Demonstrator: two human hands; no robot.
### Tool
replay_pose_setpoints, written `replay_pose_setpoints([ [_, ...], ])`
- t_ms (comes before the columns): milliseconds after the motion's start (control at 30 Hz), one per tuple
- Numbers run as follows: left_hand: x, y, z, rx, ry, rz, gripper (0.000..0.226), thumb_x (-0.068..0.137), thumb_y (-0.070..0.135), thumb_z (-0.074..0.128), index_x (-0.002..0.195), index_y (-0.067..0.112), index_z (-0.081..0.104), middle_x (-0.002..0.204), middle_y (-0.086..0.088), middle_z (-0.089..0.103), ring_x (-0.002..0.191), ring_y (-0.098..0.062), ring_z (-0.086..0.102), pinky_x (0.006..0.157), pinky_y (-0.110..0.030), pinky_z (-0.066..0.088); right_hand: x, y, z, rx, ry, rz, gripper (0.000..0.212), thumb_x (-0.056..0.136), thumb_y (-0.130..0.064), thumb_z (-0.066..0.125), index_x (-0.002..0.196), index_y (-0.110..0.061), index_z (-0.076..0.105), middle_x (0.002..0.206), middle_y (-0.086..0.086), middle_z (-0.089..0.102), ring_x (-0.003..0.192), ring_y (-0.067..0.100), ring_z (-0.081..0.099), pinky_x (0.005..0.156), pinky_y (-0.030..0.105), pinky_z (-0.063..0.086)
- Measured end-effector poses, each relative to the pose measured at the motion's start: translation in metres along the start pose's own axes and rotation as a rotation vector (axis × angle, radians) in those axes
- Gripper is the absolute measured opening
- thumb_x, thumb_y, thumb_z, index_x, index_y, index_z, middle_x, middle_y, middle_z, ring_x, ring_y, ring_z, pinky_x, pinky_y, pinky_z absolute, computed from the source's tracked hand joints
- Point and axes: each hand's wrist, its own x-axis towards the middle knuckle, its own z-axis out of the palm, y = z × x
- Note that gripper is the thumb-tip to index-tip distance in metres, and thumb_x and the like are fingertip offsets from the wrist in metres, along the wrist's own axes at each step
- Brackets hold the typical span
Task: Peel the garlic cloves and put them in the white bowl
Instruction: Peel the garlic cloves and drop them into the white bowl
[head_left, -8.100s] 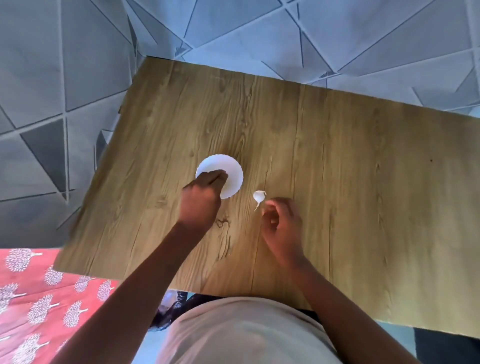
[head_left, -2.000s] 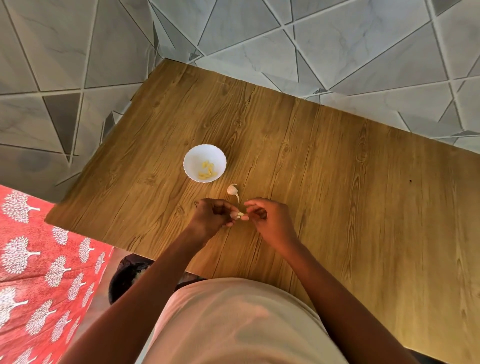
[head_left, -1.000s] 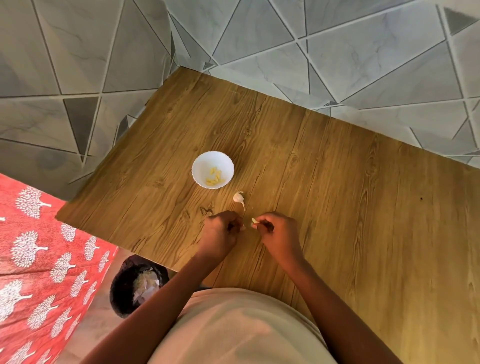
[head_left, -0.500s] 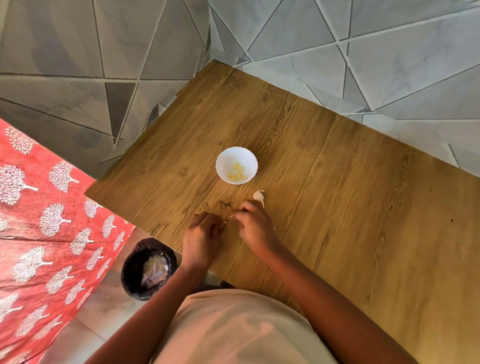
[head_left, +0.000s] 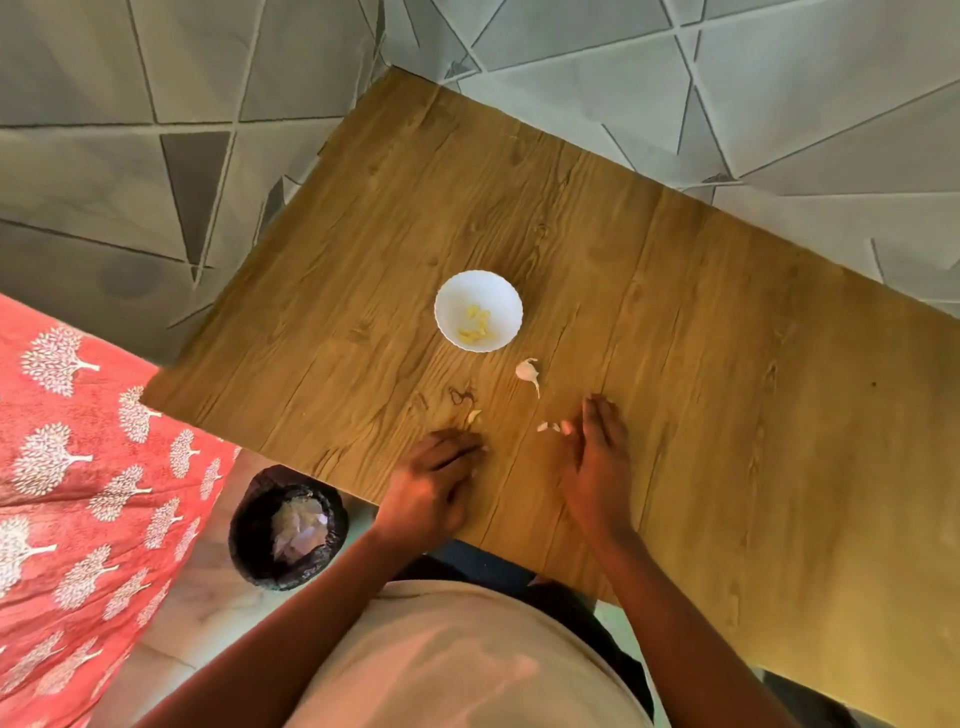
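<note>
I see both hands flat on the wooden table (head_left: 701, 322), fingers straight and together, nothing gripped. Left hand (head_left: 434, 491) lies palm down near the table's front edge, fingertips just short of a small garlic piece (head_left: 474, 415); can't tell if it's peel or clove. Right hand (head_left: 597, 457) is palm down too, its thumb side right beside two small bits of garlic (head_left: 548, 427), possibly touching the nearer one. Beyond them an unpeeled garlic clove (head_left: 527, 371) with a papery tail lies on the wood, just beside the white bowl (head_left: 457, 296), not touching it. Bowl holds several peeled garlic cloves (head_left: 475, 327), yellowish, clustered at the bottom. On the floor left of the table, below the left forearm, a dark bin (head_left: 288, 527) with pale scraps inside. Red tree-print cloth (head_left: 78, 467) at far left.
</note>
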Motion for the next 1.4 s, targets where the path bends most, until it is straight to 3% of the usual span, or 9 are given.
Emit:
replay_pose_setpoints([
  [100,-0.004,-0.007,0.000,-0.019,-0.071,0.064,0.029,0.088,0.003,0.071,0.116,0.009,0.078,0.132,-0.002,0.071,0.126,-0.026,0.062,0.106,-0.044,0.050,-0.018,-0.012,0.014,-0.050,-0.077,-0.167,0.052,0.109,-0.030,0.040,0.151,-0.001,0.044,0.162,0.016,0.035,0.156,0.029,0.021,0.122,0.052,0.030],
  [233,-0.002,-0.006,-0.003,-0.042,-0.088,0.124,0.022,0.097,0.011,0.066,0.116,0.009,0.077,0.133,-0.002,0.070,0.129,-0.023,0.062,0.110,-0.042,0.048,-0.038,-0.023,0.016,-0.097,-0.109,-0.370,0.049,0.107,-0.028,0.042,0.146,-0.001,0.052,0.157,0.015,0.045,0.151,0.028,0.033,0.117,0.048,0.040],
  [433,-0.010,-0.007,0.004,0.038,-0.042,0.040,0.029,0.101,0.016,0.063,0.128,0.007,0.071,0.138,-0.007,0.066,0.132,-0.023,0.060,0.112,-0.043,0.047,0.014,-0.012,0.008,-0.192,-0.087,-0.010,0.059,0.110,-0.040,0.038,0.155,-0.002,0.036,0.164,0.017,0.031,0.155,0.033,0.019,0.123,0.054,0.028],
  [633,-0.019,-0.006,0.012,0.185,0.028,-0.049,0.032,0.101,0.015,0.060,0.129,0.003,0.069,0.138,-0.012,0.065,0.132,-0.032,0.058,0.104,-0.050,0.051,-0.025,-0.021,0.015,-0.222,-0.230,-0.437,0.058,0.109,-0.041,0.029,0.148,-0.004,0.049,0.161,0.014,0.038,0.154,0.026,0.023,0.122,0.048,0.032],
  [767,-0.028,0.005,0.013,0.280,0.117,-0.174,0.035,0.099,0.014,0.059,0.132,0.005,0.068,0.143,-0.010,0.062,0.132,-0.032,0.058,0.104,-0.048,0.050,-0.038,-0.034,0.007,-0.062,-0.254,-0.428,0.065,0.109,-0.050,0.024,0.146,-0.004,0.051,0.157,0.014,0.045,0.151,0.022,0.028,0.120,0.042,0.035],
  [867,-0.030,0.011,0.013,0.305,0.145,-0.208,0.037,0.098,0.012,0.059,0.134,0.007,0.066,0.146,-0.007,0.059,0.136,-0.029,0.055,0.106,-0.047,0.049,-0.024,-0.041,0.015,-0.109,-0.263,-0.498,0.061,0.108,-0.047,0.035,0.147,-0.002,0.051,0.154,0.017,0.047,0.150,0.028,0.035,0.120,0.042,0.035],
  [1033,-0.029,0.017,0.013,0.279,0.156,-0.239,0.032,0.101,0.014,0.057,0.131,0.009,0.068,0.145,-0.004,0.060,0.135,-0.026,0.054,0.106,-0.043,0.051,-0.009,-0.043,0.030,-0.181,-0.325,-0.556,0.061,0.107,-0.044,0.031,0.144,0.000,0.053,0.154,0.020,0.046,0.150,0.033,0.035,0.121,0.048,0.034],
  [1200,-0.032,0.013,0.011,0.240,0.134,-0.225,0.035,0.103,0.016,0.055,0.135,0.008,0.066,0.149,-0.003,0.057,0.139,-0.024,0.051,0.109,-0.043,0.050,-0.013,-0.024,0.019,-0.227,-0.385,-0.760,0.059,0.107,-0.043,0.029,0.147,-0.006,0.051,0.158,0.012,0.042,0.152,0.028,0.030,0.118,0.046,0.039],
  [1400,-0.035,0.005,0.007,0.233,0.072,-0.191,0.039,0.104,0.018,0.054,0.142,0.007,0.061,0.153,-0.005,0.053,0.142,-0.026,0.048,0.111,-0.046,0.049,-0.016,-0.032,0.015,-0.175,-0.364,-0.550,0.065,0.107,-0.051,0.019,0.156,-0.013,0.039,0.163,0.008,0.035,0.155,0.023,0.020,0.124,0.040,0.028],
])
